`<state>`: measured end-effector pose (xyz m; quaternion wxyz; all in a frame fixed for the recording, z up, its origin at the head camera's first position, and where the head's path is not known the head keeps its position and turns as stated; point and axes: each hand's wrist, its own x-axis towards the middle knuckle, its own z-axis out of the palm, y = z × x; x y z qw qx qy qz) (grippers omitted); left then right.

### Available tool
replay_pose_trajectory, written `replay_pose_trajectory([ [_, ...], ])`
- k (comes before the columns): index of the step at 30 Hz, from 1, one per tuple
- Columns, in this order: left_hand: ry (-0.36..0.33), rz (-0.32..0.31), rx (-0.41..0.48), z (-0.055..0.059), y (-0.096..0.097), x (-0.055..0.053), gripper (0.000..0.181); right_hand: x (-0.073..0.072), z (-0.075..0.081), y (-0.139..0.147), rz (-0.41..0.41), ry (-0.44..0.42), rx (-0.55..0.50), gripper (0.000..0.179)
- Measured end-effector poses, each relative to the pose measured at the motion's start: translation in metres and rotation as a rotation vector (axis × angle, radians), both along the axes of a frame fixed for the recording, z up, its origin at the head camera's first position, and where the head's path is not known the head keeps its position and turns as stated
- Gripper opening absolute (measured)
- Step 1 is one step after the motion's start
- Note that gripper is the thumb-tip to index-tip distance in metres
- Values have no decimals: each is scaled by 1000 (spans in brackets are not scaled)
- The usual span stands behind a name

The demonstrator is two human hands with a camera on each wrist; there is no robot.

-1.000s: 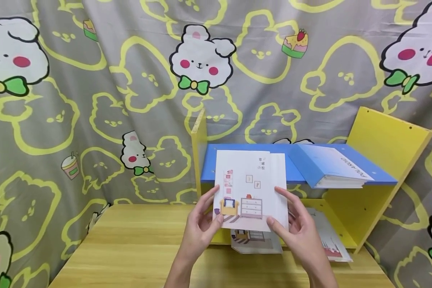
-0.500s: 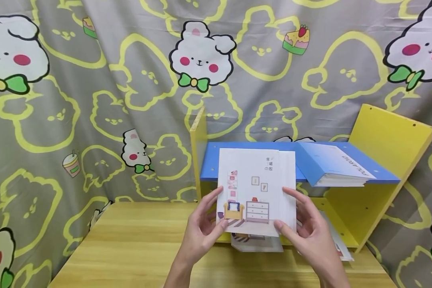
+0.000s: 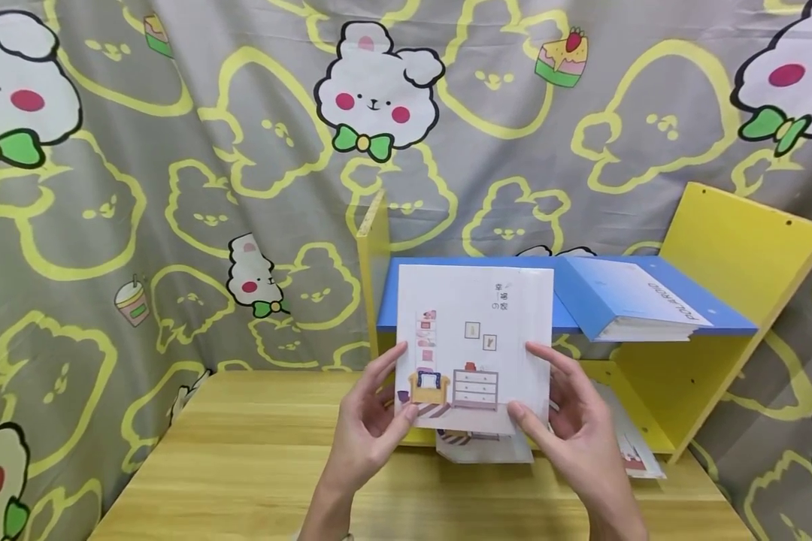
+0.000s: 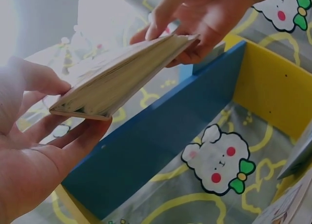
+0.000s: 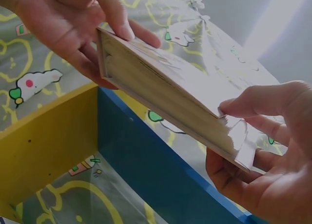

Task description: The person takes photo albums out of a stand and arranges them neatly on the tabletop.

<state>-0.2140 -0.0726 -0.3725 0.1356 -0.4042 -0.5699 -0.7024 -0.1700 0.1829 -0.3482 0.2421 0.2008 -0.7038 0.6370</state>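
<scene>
Both hands hold up a thick, square white photo album (image 3: 440,300) in front of the shelf. Its cover shows a yellow armchair, a chest of drawers and small framed pictures. My left hand (image 3: 368,424) grips the left edge, thumb on the cover and fingers behind. My right hand (image 3: 571,428) grips the right side likewise, its thumb near the lower right of the cover. In the left wrist view the page edges of the album (image 4: 122,80) show between its covers. The right wrist view shows a pale flap at one end of the album (image 5: 195,112).
A blue album lettered POLAROID (image 3: 636,297) lies on the blue shelf board (image 3: 724,319), between yellow side panels (image 3: 737,278). Below, a grey-white printed item (image 3: 487,451) and another flat item (image 3: 629,436) jut out over the wooden table (image 3: 243,451). A patterned curtain (image 3: 277,188) hangs behind.
The album shifted right, then back left, with both hands around it. Its cover now looks broader and more squarely facing the head camera, and the step along its top edge has gone.
</scene>
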Motion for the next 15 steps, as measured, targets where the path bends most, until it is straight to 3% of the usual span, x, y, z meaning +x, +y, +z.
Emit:
replay_pose_trajectory([
  [7,-43,90,-29,1,1,7,74,-5,-5,-2,68,73,-24,75],
  [15,-27,119,-24,2,4,8,74,-7,-6,0,70,109,-12,75],
])
